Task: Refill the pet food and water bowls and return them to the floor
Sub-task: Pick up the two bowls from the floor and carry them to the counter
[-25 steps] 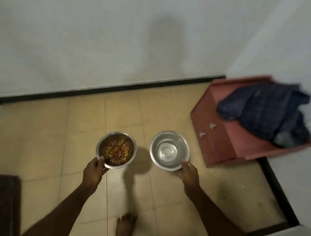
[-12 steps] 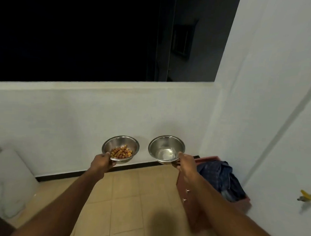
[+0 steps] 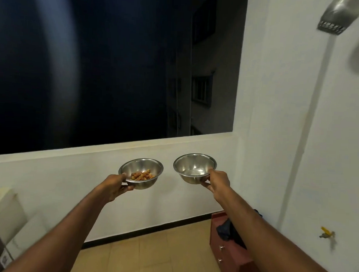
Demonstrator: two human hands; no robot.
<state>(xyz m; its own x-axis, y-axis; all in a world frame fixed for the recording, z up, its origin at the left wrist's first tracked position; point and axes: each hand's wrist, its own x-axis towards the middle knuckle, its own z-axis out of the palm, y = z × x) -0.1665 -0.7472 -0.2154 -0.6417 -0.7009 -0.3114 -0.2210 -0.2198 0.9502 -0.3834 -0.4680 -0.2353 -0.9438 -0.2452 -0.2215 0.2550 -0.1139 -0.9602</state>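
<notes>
Holding both bowls out at arm's length, the person is standing before a low white parapet wall [image 3: 75, 173] with a dark opening above it. The left hand [image 3: 113, 185] is pinching the near rim of the food bowl [image 3: 141, 173], thumb on the lip and fingers under the base; kibble [image 3: 142, 176] is lying in its bottom. The right hand [image 3: 217, 181] is gripping the near rim of the water bowl [image 3: 194, 168] the same way. Both bowls are hanging in the air, apart from each other and clear of the wall's top edge. Below, the tiled floor [image 3: 150, 255] is lying open between the arms, bordered on the right by a red cabinet [image 3: 229, 257] with dark cloth [image 3: 225, 231] on it.
</notes>
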